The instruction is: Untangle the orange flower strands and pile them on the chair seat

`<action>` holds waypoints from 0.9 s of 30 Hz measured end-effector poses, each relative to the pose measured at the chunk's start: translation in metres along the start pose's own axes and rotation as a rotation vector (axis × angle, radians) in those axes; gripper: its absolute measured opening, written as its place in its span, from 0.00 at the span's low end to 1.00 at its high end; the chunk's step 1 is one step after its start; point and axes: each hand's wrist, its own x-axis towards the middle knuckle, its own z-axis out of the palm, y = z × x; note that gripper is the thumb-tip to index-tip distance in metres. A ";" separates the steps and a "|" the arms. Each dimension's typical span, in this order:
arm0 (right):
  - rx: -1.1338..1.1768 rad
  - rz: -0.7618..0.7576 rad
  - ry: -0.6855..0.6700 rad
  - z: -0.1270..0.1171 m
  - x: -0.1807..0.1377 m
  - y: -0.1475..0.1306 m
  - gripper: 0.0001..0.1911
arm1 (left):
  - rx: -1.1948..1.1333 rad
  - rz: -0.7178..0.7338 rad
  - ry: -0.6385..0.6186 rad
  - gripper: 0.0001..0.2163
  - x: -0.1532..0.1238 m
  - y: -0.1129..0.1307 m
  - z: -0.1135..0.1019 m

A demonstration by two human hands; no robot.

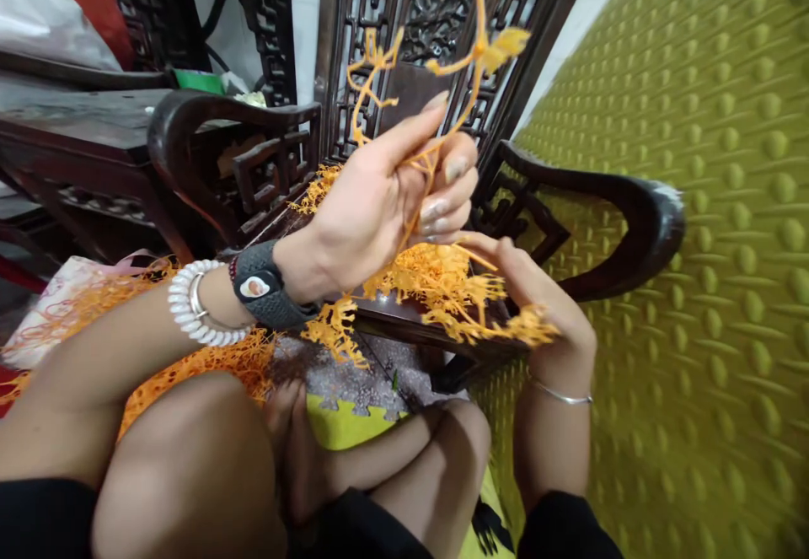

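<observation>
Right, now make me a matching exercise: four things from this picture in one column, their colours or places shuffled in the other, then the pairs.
Things
1. Orange strand
2. Coil bracelet
3. Studded mat
4. Chair

Colours and places
A. Dark, with a carved back
B. Yellow-green, on the right side of the picture
C. Held in the left hand
D. White, around the left arm near the wrist

Pairs: 1-C, 2-D, 3-B, 4-A
</observation>
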 end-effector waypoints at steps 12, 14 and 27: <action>0.725 0.181 -0.018 0.051 -0.022 -0.002 0.26 | -0.086 -0.026 0.067 0.25 -0.008 -0.046 0.000; 0.757 0.217 -0.029 0.058 -0.025 0.004 0.21 | -0.101 -0.017 0.086 0.25 -0.012 -0.051 -0.002; 0.456 0.153 0.266 0.095 -0.059 0.010 0.11 | 0.018 -0.256 -0.190 0.19 -0.028 -0.080 -0.030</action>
